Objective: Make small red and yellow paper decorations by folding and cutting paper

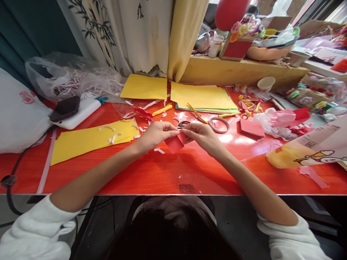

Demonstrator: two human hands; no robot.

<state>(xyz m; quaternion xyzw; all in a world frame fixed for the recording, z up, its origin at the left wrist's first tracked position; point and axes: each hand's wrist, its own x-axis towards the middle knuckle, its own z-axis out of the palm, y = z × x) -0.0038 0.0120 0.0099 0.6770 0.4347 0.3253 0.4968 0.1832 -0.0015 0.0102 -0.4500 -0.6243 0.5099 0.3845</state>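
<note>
**Inspector:** Position of the red paper piece [175, 143]?

**Assistant:** Mid-worktop, nearer the front edge than the back, held just above the red worktop [162, 173]. It hangs between both hands, below the fingertips, its lower corner pointing down toward the front edge

**Inspector:** Which hand is nearer?

**Assistant:** Neither. The left hand [155, 134] pinches the upper left edge, the right hand [202, 135] the upper right edge. The fingertips almost meet over the paper's top

**Inspector:** State of each grip?

**Assistant:** Both are closed in a fine pinch on the paper, thumb against forefinger; the remaining fingers are curled in. Nothing else is held

**Inspector:** Surroundings?

**Assistant:** Scissors [183, 124] lie just behind the hands and a tape ring [219, 124] is toward the back right of them. Yellow sheets [89, 139] lie toward the left edge, white scraps scattered about
</note>
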